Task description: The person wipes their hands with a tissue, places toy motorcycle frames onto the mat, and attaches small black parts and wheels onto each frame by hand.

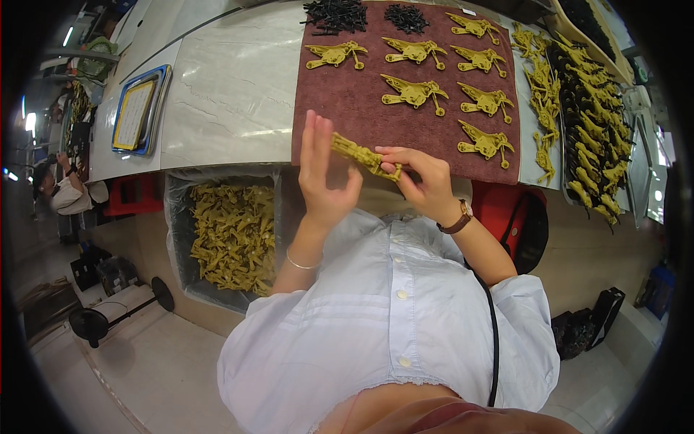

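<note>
My right hand (428, 181) is closed, pinching one end of a yellow-green moulded plastic part (360, 154) between thumb and fingers. That part is long and narrow from this side, held above the near edge of a dark red cloth mat (336, 108). My left hand (325, 177) is slightly blurred, with its fingers stretched upward and its thumb apart. Its palm is beside the part's left end; whether they touch I cannot tell. Several similar pointed yellow-green pieces (414, 92) lie in loose columns on the mat. Two heaps of small black parts (336, 16) sit along its far edge.
Below the table edge at left, a lined bin (177, 246) holds many yellow-green parts. More lie at the right of the mat, near rows of yellow-and-black pieces (596, 130). A blue-rimmed tray (165, 90) with a yellow sheet rests at left. A red stool (499, 217) stands under the table.
</note>
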Demonstrator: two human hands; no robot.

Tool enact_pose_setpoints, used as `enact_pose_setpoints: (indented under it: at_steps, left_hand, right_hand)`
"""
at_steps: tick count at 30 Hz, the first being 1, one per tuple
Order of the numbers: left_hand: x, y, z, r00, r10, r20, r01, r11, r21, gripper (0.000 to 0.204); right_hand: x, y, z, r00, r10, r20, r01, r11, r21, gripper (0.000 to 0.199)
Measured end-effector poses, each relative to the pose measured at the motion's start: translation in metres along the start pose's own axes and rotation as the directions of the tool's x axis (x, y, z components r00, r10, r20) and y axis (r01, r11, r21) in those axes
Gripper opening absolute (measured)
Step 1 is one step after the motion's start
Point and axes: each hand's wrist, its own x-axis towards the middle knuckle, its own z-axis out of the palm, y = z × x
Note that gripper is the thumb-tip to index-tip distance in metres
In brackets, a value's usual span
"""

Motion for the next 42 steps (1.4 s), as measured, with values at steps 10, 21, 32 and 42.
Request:
enact_pose_setpoints:
  at_steps: [10, 21, 32, 42]
  left_hand:
    - [-0.003, 0.011, 0.011, 0.676, -0.654, 0.34, 0.621, 0.257, -0.74, 0.053]
    - [-0.011, 0.0, 0.02, 0.784, -0.507, 0.36, 0.589, 0.42, -0.691, 0.047]
    - [-0.016, 0.003, 0.037, 0.786, -0.526, 0.324, 0.607, 0.558, -0.566, 0.044]
    - [0.027, -0.046, 0.011, 0.711, -0.674, 0.203, 0.412, 0.165, -0.896, 0.039]
  right_hand:
    - [-0.006, 0.008, -0.001, 0.863, -0.504, 0.045, 0.465, 0.755, -0.462, 0.031]
    - [-0.016, 0.009, 0.001, 0.909, -0.402, 0.11, 0.404, 0.783, -0.474, 0.016]
    - [-0.028, 0.006, 0.001, 0.974, -0.207, -0.09, 0.18, 0.954, -0.241, 0.016]
    - [0.032, 0.055, -0.181, 0.729, -0.383, -0.567, -0.241, 0.632, -0.737, 0.013]
